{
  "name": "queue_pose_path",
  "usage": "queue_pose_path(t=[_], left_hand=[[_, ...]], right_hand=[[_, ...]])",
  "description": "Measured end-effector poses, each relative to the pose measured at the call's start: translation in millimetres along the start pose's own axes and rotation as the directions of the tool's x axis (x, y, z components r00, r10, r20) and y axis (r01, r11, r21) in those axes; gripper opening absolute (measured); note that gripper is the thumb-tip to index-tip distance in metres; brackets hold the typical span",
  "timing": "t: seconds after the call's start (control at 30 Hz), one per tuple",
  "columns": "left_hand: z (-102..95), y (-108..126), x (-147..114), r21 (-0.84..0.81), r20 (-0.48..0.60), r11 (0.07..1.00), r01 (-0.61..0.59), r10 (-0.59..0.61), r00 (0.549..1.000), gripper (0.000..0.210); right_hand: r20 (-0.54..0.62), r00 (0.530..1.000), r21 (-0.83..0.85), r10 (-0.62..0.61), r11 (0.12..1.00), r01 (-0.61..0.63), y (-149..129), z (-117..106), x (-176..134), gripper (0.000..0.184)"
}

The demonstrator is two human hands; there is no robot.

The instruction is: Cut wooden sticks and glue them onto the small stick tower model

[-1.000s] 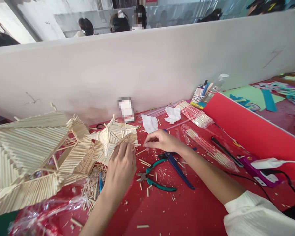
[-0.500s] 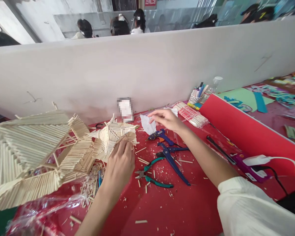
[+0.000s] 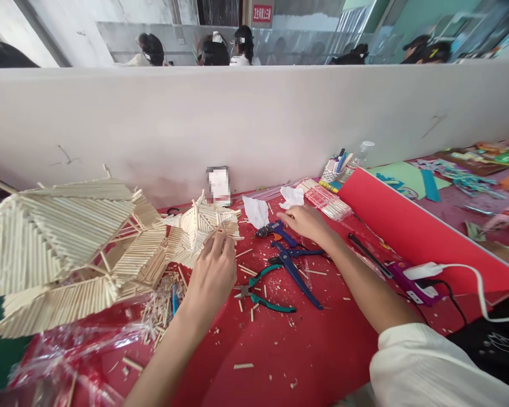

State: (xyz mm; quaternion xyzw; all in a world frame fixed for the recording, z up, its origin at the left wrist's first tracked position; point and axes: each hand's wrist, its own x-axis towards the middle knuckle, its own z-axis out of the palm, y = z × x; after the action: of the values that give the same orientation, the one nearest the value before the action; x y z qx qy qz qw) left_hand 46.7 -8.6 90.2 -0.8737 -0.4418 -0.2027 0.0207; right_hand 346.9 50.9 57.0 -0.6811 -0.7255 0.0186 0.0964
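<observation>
White partition (image 3: 254, 124) runs across the back, above a red table (image 3: 314, 356). At the table's left stands a model (image 3: 76, 226) of pale wooden sticks, with a wide ribbed roof on the left and a smaller peaked roof (image 3: 198, 222) at its right end. Far over on the right, a red board (image 3: 424, 232) slants across the table. The left hand (image 3: 216, 263) is at the near edge of the peaked roof, its fingers curled and close together; I cannot tell whether they pinch a stick, as their tips are hidden. The right hand (image 3: 307, 221) is well apart from the model, fingers partly bent and pointing left; I cannot tell whether it has hold of anything. Between the forearms lie a blue cutter (image 3: 300, 278) and green-handled pliers (image 3: 275, 307). Just left of the right hand is a blue glue gun (image 3: 277, 228), beside a crumpled white tissue (image 3: 255, 212). Short stick pieces (image 3: 243, 366) and crumbs dot the table.
</observation>
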Motion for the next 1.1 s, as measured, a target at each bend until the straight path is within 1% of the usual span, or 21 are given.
queue_pose_path(t=[0.03, 0.1, 0.2, 0.27, 0.33, 0.4, 0.47, 0.53, 0.63, 0.7, 0.77, 0.83, 0.87, 0.93, 1.03, 1.1], left_hand=[[-0.4, -0.1, -0.3, -0.008, 0.005, 1.0, 0.004, -0.004, 1.0, 0.026], [-1.7, -0.6, -0.8, -0.016, 0.014, 1.0, 0.016, -0.016, 1.0, 0.026], [-5.1, -1.6, -1.9, -0.018, 0.025, 0.999, 0.03, -0.029, 0.999, 0.026], [-7.7, -2.0, -2.9, -0.012, 0.03, 1.0, 0.028, -0.028, 0.999, 0.026], [-10.0, -2.1, -4.1, 0.001, 0.037, 1.0, 0.018, -0.018, 0.999, 0.026], [-11.6, -2.3, -5.6, 0.015, 0.048, 1.0, 0.001, -0.002, 0.999, 0.026], [-12.6, -2.9, -6.9, 0.016, 0.062, 1.0, -0.017, 0.016, 0.998, 0.026], [-13.6, -4.1, -8.0, 0.0, 0.075, 0.999, -0.034, 0.034, 0.997, 0.026], [-16.3, -5.1, -9.0, -0.021, 0.073, 0.998, -0.054, 0.055, 0.996, 0.028], [-18.1, -5.0, -9.2, -0.027, 0.081, 0.998, -0.06, 0.062, 0.995, 0.03], [-18.6, -4.9, -9.1, -0.034, 0.091, 0.998, -0.061, 0.064, 0.994, 0.029], [-17.0, -6.0, -9.0, -0.041, 0.08, 0.997, -0.065, 0.068, 0.994, 0.028], [-15.6, -6.9, -9.0, -0.043, 0.069, 0.997, -0.068, 0.071, 0.995, 0.027], [-13.2, -8.6, -9.2, -0.046, 0.049, 0.996, -0.072, 0.074, 0.996, 0.025], [-15.2, -5.9, -10.0, -0.08, 0.019, 0.995, -0.062, 0.064, 0.998, 0.025], [-21.4, 1.7, -10.4, -0.142, -0.004, 0.988, -0.066, 0.066, 0.998, 0.023]], right_hand=[[0.082, 0.996, -0.011, 0.019, 1.0, -0.018, 2.2, 3.9, -5.6, 0.048], [0.187, 0.981, -0.039, 0.06, 0.998, -0.053, 5.1, 15.0, -13.9, 0.044], [0.26, 0.964, -0.058, 0.051, 0.998, -0.037, 8.8, 33.0, -18.5, 0.043], [0.266, 0.964, -0.013, 0.022, 1.0, -0.019, 12.4, 40.6, -19.3, 0.037], [0.231, 0.973, 0.068, 0.014, 0.997, -0.03, 16.8, 43.0, -21.1, 0.03], [0.18, 0.983, 0.18, 0.022, 0.982, -0.055, 21.0, 40.9, -24.6, 0.027], [0.16, 0.987, 0.336, 0.012, 0.939, -0.066, 23.8, 36.4, -28.4, 0.025], [0.153, 0.988, 0.499, -0.022, 0.865, -0.058, 24.9, 32.1, -30.9, 0.026], [0.093, 0.994, 0.7, -0.05, 0.714, -0.029, 25.4, 29.7, -31.2, 0.033], [0.062, 0.998, 0.816, -0.01, 0.576, -0.045, 26.6, 30.7, -29.8, 0.037], [0.066, 0.996, 0.909, 0.052, 0.408, -0.081, 28.7, 32.4, -28.1, 0.038], [0.09, 0.992, 0.958, 0.09, 0.264, -0.111, 30.0, 33.2, -26.3, 0.037], [0.099, 0.991, 0.97, 0.095, 0.214, -0.118, 30.0, 33.2, -25.3, 0.036], [0.1, 0.991, 0.981, 0.09, 0.155, -0.113, 28.6, 32.6, -22.8, 0.035], [0.062, 0.996, 0.991, 0.069, 0.11, -0.07, 26.9, 31.7, -19.2, 0.04], [0.051, 0.999, 0.994, -0.004, 0.092, -0.05, 30.4, 31.8, -18.6, 0.042]])
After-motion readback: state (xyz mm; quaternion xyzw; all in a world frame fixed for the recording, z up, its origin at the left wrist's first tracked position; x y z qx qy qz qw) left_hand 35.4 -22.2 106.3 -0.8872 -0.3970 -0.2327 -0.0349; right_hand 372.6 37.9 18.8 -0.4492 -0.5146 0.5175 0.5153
